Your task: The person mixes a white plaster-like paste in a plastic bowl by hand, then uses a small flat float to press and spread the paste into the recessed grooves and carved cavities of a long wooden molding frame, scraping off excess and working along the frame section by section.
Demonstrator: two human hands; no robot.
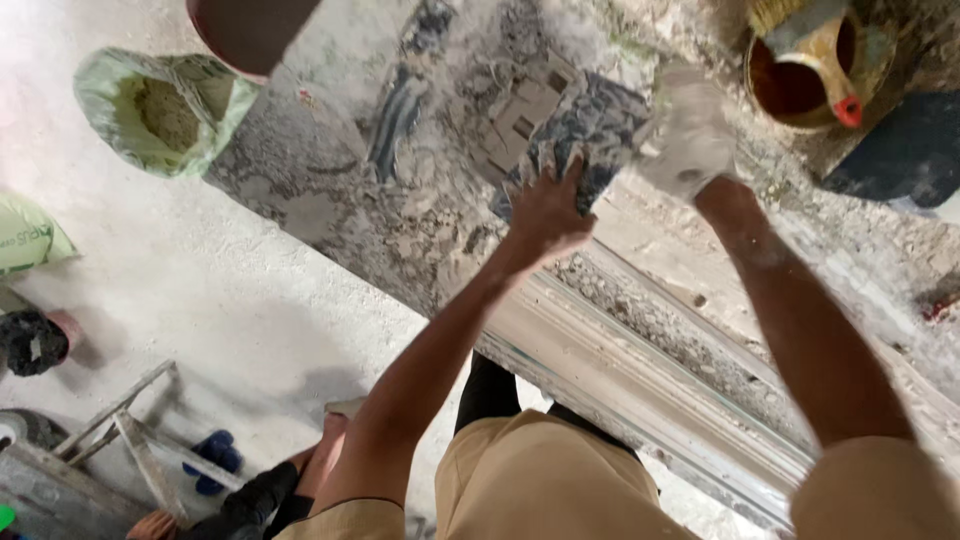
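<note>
Left hand (545,215) presses open-palmed on a dark marbled stone piece (590,130); right hand (690,140), dust-whitened, grasps its right edge above the stone slab (400,200).

floor (220,290): pale dusty concrete | green sack (165,108) open | metal frame (130,430) lower left

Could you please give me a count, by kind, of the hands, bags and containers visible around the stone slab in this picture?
Hands at the dark stone piece: 2, left hand bare, right hand coated white
Green bags: 2, an open bag of powder and a folded bag
Containers: 2, a yellow can and a reddish bucket
Total: 6
</note>
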